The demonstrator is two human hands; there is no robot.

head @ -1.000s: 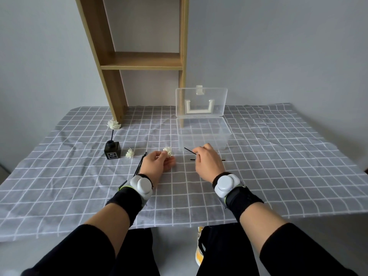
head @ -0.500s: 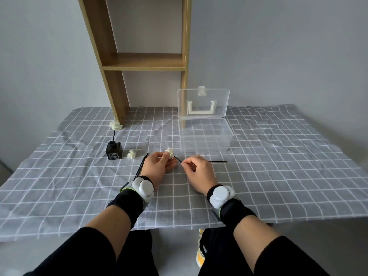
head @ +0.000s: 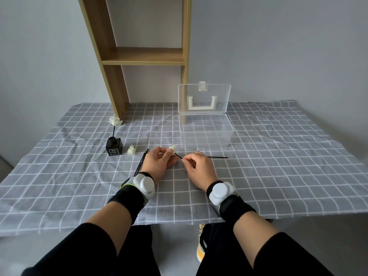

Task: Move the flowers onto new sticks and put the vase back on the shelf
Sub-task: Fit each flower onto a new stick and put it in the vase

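Note:
My left hand (head: 159, 164) pinches a white flower head (head: 172, 153) at the table's middle. My right hand (head: 200, 168) pinches a thin black stick (head: 178, 156) whose tip meets the flower's underside. A small black square vase (head: 114, 146) stands to the left, with one white flower (head: 115, 120) on a stick in it. Another loose flower head (head: 131, 150) lies beside the vase. A few black sticks (head: 141, 163) lie under my left wrist. One more stick (head: 218, 157) lies right of my right hand. The wooden shelf (head: 143, 56) rises at the back.
An open clear plastic box (head: 205, 134) with its lid up stands just behind my hands, in front of the shelf's right post. A grey checked cloth (head: 278, 166) covers the table. The table's front edge runs under my forearms.
My right hand picked a stick up from the cloth and brought it left to the flower held in my left hand. The stick's tip now touches the flower.

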